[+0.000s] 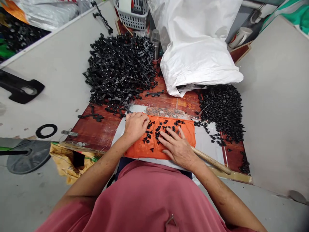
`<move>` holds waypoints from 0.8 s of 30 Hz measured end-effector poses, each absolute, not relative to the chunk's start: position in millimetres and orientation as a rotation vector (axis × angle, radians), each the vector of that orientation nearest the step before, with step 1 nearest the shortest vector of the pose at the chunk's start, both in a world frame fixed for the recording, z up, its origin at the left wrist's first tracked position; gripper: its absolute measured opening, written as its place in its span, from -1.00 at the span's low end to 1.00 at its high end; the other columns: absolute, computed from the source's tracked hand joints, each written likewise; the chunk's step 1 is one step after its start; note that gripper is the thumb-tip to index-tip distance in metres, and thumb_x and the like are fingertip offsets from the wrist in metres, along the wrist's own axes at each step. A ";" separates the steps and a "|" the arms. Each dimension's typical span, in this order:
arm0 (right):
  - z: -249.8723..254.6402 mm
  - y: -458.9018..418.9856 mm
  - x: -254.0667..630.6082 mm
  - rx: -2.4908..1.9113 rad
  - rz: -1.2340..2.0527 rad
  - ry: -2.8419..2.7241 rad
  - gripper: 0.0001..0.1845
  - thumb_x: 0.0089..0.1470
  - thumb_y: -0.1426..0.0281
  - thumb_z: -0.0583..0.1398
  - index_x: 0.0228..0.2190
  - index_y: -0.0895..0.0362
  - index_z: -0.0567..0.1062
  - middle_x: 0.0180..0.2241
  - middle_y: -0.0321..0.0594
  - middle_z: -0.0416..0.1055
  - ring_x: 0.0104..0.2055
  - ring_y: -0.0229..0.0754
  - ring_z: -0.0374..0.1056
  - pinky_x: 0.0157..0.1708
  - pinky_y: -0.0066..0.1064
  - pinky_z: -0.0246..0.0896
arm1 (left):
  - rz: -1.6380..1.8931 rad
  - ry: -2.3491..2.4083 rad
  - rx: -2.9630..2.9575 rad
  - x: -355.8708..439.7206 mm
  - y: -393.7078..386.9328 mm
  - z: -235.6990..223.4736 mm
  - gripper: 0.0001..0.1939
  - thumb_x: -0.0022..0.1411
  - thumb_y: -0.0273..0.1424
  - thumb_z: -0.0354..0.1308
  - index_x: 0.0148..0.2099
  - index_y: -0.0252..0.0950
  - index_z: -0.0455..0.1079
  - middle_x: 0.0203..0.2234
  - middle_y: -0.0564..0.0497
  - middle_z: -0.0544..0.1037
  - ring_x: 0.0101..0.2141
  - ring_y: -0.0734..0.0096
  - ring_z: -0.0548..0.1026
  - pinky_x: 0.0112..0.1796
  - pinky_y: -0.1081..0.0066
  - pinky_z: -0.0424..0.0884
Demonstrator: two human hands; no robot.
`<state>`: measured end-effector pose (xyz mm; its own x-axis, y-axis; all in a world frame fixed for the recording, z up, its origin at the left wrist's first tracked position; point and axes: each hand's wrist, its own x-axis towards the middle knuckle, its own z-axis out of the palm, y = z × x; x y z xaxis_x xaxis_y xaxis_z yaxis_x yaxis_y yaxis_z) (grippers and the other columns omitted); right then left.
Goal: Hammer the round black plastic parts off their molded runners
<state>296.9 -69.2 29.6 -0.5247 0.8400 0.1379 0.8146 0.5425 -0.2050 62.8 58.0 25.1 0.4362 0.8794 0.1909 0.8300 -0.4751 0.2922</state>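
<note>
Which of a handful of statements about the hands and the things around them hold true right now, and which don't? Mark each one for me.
1. The right hand lies with fingers spread over the flat orange cloth. True.
2. The left hand grips the pale wooden stick. False: the stick shows beside the right wrist; the left hand is at the cloth's left end.
3. The heap of black, strap-like parts lies left of the bulky white sack. True.
4. The grey plastic basket stands nearer the person than the cloth. False: the basket stands beyond the strap-like parts.
5. Small black studs lie on the cloth. True.
</note>
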 end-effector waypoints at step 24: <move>29.7 -47.8 340.6 -1.710 0.054 -2.253 -0.65 0.33 0.37 0.15 0.08 0.06 0.58 0.25 -0.15 0.42 0.30 0.18 0.20 0.33 0.24 -0.12 | 0.765 1.292 2.399 49.0 47.3 21.5 -0.78 0.35 -0.30 0.14 -0.11 -0.23 0.58 -0.24 -0.05 0.52 -0.16 0.22 0.47 -0.06 0.19 0.34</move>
<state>340.6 -47.8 29.7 -0.2382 0.9454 0.2224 0.9336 0.2859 -0.2158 49.0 47.3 21.5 0.4505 0.8382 0.3074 0.6727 -0.5451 0.5003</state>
